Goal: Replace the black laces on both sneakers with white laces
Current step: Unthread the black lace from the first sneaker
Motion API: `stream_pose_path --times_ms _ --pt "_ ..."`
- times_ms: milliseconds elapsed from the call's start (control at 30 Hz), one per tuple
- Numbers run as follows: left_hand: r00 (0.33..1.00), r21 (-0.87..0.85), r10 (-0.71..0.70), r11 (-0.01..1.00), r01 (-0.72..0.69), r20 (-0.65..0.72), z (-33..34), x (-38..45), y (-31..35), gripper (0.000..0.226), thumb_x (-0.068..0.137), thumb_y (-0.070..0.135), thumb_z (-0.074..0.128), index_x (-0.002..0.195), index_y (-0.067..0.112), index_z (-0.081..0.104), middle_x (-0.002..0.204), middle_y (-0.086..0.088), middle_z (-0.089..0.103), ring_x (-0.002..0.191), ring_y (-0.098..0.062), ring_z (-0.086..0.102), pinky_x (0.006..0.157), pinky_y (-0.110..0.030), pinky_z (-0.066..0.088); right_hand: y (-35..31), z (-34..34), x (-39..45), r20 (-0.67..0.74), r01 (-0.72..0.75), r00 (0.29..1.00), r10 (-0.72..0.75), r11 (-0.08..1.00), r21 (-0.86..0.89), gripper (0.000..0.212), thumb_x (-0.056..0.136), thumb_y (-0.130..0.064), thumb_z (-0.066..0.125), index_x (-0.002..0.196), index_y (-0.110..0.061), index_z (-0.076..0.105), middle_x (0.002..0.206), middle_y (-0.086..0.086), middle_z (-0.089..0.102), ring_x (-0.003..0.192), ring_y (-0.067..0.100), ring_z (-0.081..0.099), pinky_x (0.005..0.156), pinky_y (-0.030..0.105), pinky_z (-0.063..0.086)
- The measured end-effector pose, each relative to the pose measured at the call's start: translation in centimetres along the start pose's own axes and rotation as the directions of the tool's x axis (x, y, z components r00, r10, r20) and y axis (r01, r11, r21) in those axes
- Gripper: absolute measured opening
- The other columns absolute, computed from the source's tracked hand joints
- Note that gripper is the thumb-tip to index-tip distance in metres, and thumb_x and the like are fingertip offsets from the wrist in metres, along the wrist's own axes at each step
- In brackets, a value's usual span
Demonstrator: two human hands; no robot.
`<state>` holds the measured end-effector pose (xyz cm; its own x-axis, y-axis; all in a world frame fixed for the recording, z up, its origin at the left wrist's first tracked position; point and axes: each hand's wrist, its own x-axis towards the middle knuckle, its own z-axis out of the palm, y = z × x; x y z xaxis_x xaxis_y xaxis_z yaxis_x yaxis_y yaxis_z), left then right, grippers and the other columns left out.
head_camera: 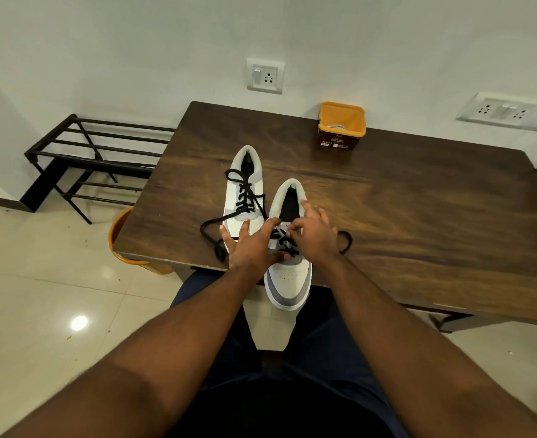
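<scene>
Wooden bench (387, 216) against a white wall, two sneakers side by side on it. We've got the right hand (316, 235) pinching the black lace (284, 243) on the near sneaker (289, 279), left hand (251, 245) spread flat, steadying it. Laces are soft and floppy, so grab close to the eyelets. Far sneaker (240, 197) is untouched, and white laces (336, 126) wait in the tub (341, 134).

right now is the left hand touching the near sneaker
Touching. The head view shows the left hand laid across the near sneaker, its thumb under the black lace.
</scene>
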<state>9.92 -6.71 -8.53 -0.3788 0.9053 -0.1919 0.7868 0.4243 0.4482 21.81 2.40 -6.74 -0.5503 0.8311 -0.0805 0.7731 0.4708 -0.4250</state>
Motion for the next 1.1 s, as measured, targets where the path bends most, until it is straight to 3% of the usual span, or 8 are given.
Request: stream_pose_path --times_ms 100,200,333,433,533,733,933,1100 --pt "1.0 0.016 0.005 1.0 -0.005 -0.006 0.0 0.0 0.0 0.07 0.082 0.062 0.062 0.139 0.048 0.024 0.138 0.003 0.055 0.15 -0.025 0.007 0.106 -0.065 -0.019 0.9 -0.8 0.0 -0.009 -0.003 1.0 0.003 1.0 0.028 0.013 0.094 -0.025 0.054 0.09 -0.021 0.066 0.158 -0.006 0.022 0.139 0.026 0.022 0.098 0.054 0.033" --pt "1.0 -0.001 0.008 1.0 -0.008 -0.008 0.2 -0.1 -0.1 0.07 0.082 0.062 0.062 0.139 0.049 0.023 0.137 0.003 0.055 0.15 -0.025 0.008 0.107 -0.066 -0.018 2.6 -2.1 0.1 -0.232 -0.014 0.971 0.06 0.981 0.192 0.013 0.095 -0.012 0.048 0.094 -0.011 0.061 0.154 0.005 0.029 0.134 0.027 0.032 0.099 0.04 0.033" --pt "1.0 -0.002 -0.003 1.0 0.003 -0.002 0.3 0.0 -0.2 0.069 0.081 0.064 0.062 0.136 0.049 0.023 0.134 -0.002 0.058 0.15 -0.027 0.009 0.106 -0.065 -0.02 6.1 -5.1 0.4 -0.477 -0.17 0.75 0.458 0.831 0.53 0.014 0.094 -0.002 0.047 0.094 -0.005 0.06 0.123 0.018 0.052 0.116 0.029 0.051 0.098 0.028 0.036" --pt "1.0 -0.023 0.004 1.0 -0.003 0.027 -0.1 -0.2 0.5 0.062 0.084 0.057 0.064 0.134 0.047 0.029 0.136 0.003 0.056 0.148 -0.032 0.012 0.108 -0.066 -0.016 7.1 -5.8 0.6 -0.405 -0.213 0.802 0.439 0.844 0.493 0.009 0.094 -0.021 0.058 0.1 -0.015 0.061 0.121 0.011 0.056 0.114 0.029 0.053 0.099 0.037 0.041" --pt "0.997 -0.06 -0.017 0.998 0.022 0.073 -0.6 0.1 1.9 0.046 0.09 0.045 0.061 0.131 0.046 0.04 0.158 0.005 0.028 0.147 -0.04 0.01 0.108 -0.07 -0.009 6.3 -4.9 -0.4 -0.264 -0.166 0.939 0.221 0.963 0.214 0.048 0.088 -0.042 0.064 0.13 -0.022 0.053 0.136 0.002 0.048 0.124 0.025 0.044 0.101 0.042 0.041" --pt "0.996 0.077 -0.052 0.996 0.046 0.075 -0.8 1.9 4.1 0.023 0.095 0.037 0.058 0.116 0.035 0.067 0.163 -0.003 0.007 0.149 -0.038 -0.007 0.111 -0.071 -0.003 3.7 -1.4 -0.2 0.239 0.101 0.967 -0.092 0.995 -0.022 0.074 0.081 -0.024 0.071 0.145 -0.035 0.036 0.137 0.004 0.053 0.125 0.023 0.05 0.1 0.041 0.045" --pt "0.981 -0.109 0.059 0.991 -0.08 -0.183 0.3 1.4 2.9 0.015 0.092 0.018 0.061 0.086 0.027 0.072 0.155 0.007 0.031 0.15 -0.026 0.003 0.114 -0.058 -0.006 3.3 -0.3 -0.3 0.158 0.055 0.985 -0.073 0.992 0.111 0.062 0.076 -0.029 0.078 0.13 -0.027 0.05 0.126 0.001 0.061 0.115 0.022 0.057 0.093 0.038 0.049" --pt "0.895 -0.434 -0.26 0.897 0.084 -0.364 3.1 -1.0 1.6 0.006 0.088 0.016 0.066 0.088 0.021 0.07 0.132 0.003 0.051 0.138 -0.024 0.036 0.113 -0.055 0.015 3.7 0.3 -0.6 0.138 0.073 0.985 -0.101 0.978 0.196 0.055 0.07 -0.032 0.082 0.117 -0.029 0.054 0.116 -0.003 0.063 0.106 0.018 0.059 0.088 0.039 0.05"
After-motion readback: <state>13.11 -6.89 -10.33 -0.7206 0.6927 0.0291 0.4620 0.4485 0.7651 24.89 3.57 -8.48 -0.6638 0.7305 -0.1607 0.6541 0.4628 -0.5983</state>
